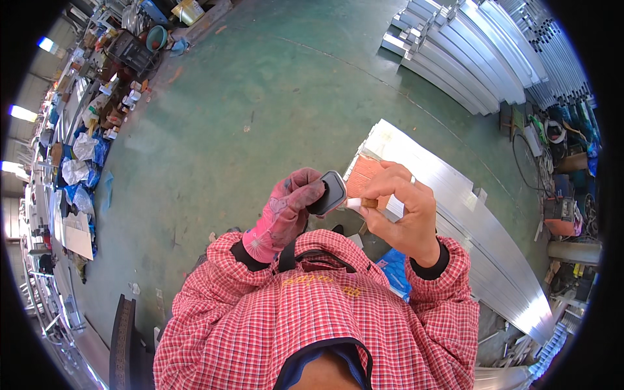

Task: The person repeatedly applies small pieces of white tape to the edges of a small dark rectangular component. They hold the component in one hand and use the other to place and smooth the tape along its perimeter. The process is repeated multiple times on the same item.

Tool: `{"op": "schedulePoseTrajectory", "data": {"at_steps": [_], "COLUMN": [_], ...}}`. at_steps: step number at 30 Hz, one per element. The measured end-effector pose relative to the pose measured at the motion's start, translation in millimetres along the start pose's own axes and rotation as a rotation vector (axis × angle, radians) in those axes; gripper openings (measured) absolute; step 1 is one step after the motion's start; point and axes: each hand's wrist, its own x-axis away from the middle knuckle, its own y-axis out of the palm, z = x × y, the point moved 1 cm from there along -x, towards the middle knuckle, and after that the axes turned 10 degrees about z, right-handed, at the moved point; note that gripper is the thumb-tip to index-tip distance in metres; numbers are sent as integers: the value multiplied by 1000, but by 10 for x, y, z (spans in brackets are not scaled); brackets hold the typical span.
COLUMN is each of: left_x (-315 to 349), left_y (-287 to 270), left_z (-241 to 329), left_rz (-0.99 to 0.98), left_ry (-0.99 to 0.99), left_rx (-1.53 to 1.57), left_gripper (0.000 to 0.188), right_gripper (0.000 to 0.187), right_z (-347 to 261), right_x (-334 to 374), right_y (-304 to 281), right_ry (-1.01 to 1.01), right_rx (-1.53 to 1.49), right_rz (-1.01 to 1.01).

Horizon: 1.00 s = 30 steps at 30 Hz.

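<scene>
The person's left hand (290,203), in a pink patterned glove darkened over the fingers, is raised in front of the chest, its forearm coming up from below in a red-and-white checked sleeve (218,263). Its fingers are curled around a dark grey, rounded-rectangular flat case with a pale rim (333,192), gripping it by its left side. The bare right hand (411,211), with a ring on one finger, is level with it, bent inward at the wrist; its thumb and forefinger pinch a short white-and-brown cylinder (362,203), the other fingers folded above.

The case is shallow; what it contains, if anything, is too small to tell. At the upper left, a round teal plastic basin (156,39) and a yellow bucket (188,12) stand among clutter, their contents unclear.

The cylinder is between the hands, just beside the case's right edge; whether they touch cannot be told. Its long axis runs nearly level from left to right, white end toward the case, brown end in the right fingertips. The case's long axis slants from upper right to lower left. Behind the right hand lies a stack of long silver metal profiles (458,195), with an orange-brown flat piece (363,171) at its near-left end.
</scene>
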Motion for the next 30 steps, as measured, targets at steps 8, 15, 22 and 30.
{"op": "schedulePoseTrajectory", "data": {"at_steps": [8, 15, 22, 30], "left_x": [10, 14, 22, 20], "left_y": [11, 12, -6, -6], "left_z": [11, -6, -12, -25], "left_rz": [9, 13, 26, 15], "left_ry": [7, 12, 19, 29], "left_rx": [1, 17, 15, 22], "left_gripper": [24, 25, 27, 28], "right_gripper": [26, 25, 23, 23], "right_z": [-9, -42, -47, -25], "right_x": [-14, 26, -6, 21], "right_y": [9, 40, 37, 85], "right_ry": [-49, -66, -130, -157], "right_rx": [71, 114, 129, 193], "right_rz": [66, 64, 130, 141]}}
